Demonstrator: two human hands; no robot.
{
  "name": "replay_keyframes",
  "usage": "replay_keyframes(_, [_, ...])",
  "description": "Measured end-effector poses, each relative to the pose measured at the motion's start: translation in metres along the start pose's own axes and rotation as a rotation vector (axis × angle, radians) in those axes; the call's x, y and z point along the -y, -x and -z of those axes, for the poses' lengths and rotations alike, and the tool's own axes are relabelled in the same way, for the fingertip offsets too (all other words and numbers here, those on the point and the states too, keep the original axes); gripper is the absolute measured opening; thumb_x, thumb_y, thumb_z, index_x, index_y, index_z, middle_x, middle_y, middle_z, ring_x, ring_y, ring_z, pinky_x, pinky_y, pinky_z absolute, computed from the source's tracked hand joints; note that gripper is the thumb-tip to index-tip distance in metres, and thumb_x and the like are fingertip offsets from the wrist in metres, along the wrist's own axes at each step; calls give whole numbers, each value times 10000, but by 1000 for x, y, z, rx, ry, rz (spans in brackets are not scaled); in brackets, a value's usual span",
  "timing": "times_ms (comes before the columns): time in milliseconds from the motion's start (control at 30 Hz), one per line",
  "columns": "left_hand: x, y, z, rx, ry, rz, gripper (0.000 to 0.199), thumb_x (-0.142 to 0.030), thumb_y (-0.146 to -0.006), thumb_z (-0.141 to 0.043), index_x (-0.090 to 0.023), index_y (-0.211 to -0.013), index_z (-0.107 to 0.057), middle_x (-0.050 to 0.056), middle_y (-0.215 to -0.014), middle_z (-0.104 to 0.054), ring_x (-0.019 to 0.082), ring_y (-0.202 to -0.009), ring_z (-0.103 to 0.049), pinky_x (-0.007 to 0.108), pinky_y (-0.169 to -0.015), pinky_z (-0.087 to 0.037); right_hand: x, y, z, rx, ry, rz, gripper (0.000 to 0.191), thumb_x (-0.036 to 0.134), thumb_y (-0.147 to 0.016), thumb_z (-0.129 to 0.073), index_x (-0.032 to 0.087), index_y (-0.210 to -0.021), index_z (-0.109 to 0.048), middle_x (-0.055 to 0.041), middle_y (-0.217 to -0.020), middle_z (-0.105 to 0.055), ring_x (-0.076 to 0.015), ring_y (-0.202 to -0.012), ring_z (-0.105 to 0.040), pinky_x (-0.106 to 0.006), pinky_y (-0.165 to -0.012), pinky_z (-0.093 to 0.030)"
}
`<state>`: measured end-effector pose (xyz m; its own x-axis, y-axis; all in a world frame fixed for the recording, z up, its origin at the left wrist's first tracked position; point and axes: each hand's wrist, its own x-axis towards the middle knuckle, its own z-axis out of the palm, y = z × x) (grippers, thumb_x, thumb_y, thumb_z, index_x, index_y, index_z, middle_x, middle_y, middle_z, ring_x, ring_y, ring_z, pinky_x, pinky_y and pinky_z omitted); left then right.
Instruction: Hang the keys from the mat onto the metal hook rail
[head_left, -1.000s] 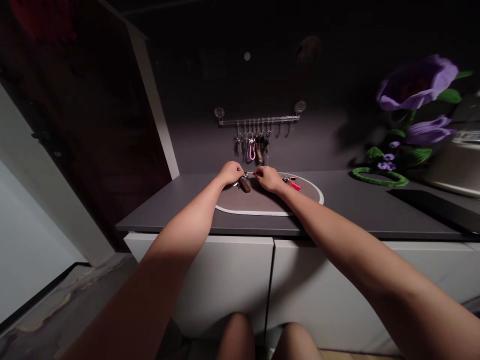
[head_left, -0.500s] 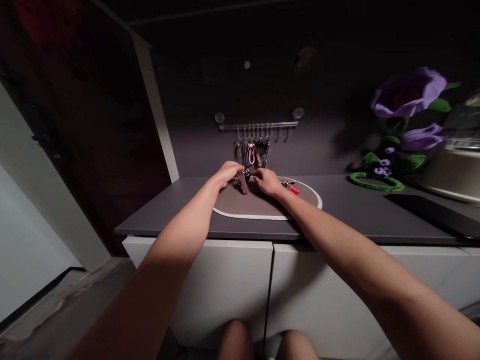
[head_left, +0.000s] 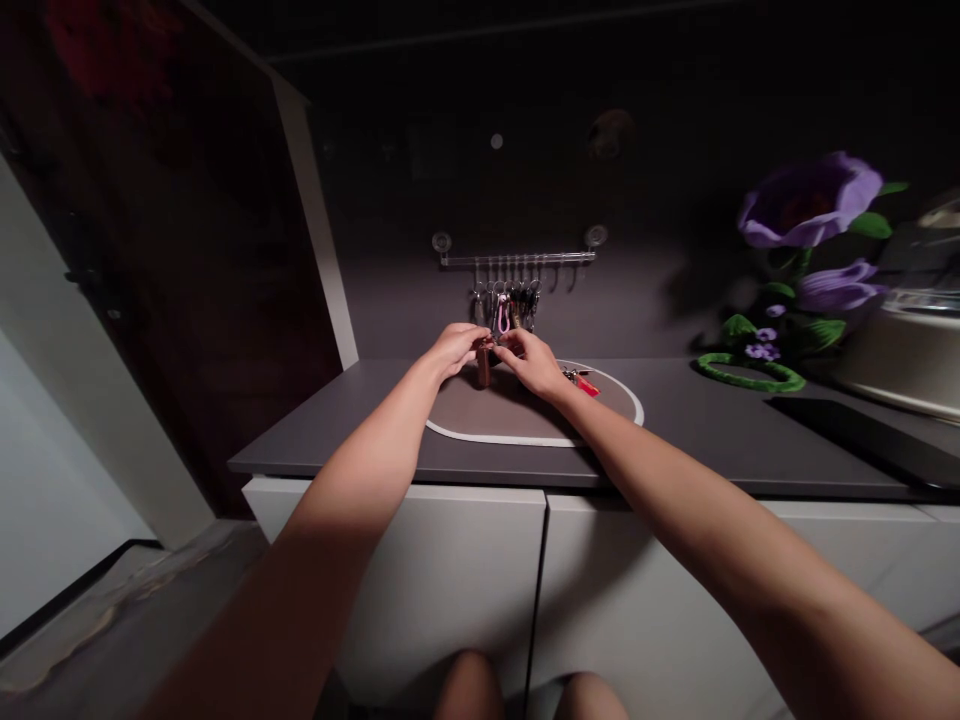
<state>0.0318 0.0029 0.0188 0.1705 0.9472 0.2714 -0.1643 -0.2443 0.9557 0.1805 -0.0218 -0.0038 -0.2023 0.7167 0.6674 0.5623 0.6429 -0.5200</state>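
Above an oval brown mat with a white rim (head_left: 487, 438), my left hand (head_left: 455, 350) is closed on a bunch of keys with a brown tag (head_left: 484, 368) dangling from it. My right hand (head_left: 531, 362) has its thumb and fingers pressed at the same bunch, from the right. The fingers partly hide the keys. Behind the hands, several key rings and a pink carabiner (head_left: 503, 316) hang from a clear hook rail (head_left: 517, 260) on the dark wall. Another bunch of keys with a red tag (head_left: 587, 386) lies on the mat, right of my right hand.
On the right of the dark counter (head_left: 300, 425) stand purple fabric flowers (head_left: 814, 205) with a green ring base (head_left: 750, 372), a flat black object (head_left: 862, 440) and a pale rounded container (head_left: 911, 350). White cabinet doors (head_left: 450, 580) are below the counter edge.
My right hand has moved slightly left and up onto the bunch beside my left hand. The brown tag has turned and now hangs more upright. The view has shifted slightly.
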Motion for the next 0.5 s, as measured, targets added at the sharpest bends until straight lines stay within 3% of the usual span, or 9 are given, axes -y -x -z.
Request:
replay_keyframes(267, [-2,2,0,61,54,-14,38,-114,-686,-582,-96,-657,-565,17,-614,-591,87,-616,-568,266,-720,-468,-5,-3,3,-92,110,49,186,300,-793,-521,161,-856,-629,-51,-855,-576,-131,-763,-516,-252,-740,-401])
replay_keyframes(500, [-3,1,3,58,51,7,41,-117,-709,-553,-99,-682,-577,35,-661,-615,98,-633,-585,278,-724,-475,-11,-7,6,-172,-27,10,149,278,-750,-571,160,-783,-657,-47,-835,-593,-134,-793,-523,-268,-777,-397])
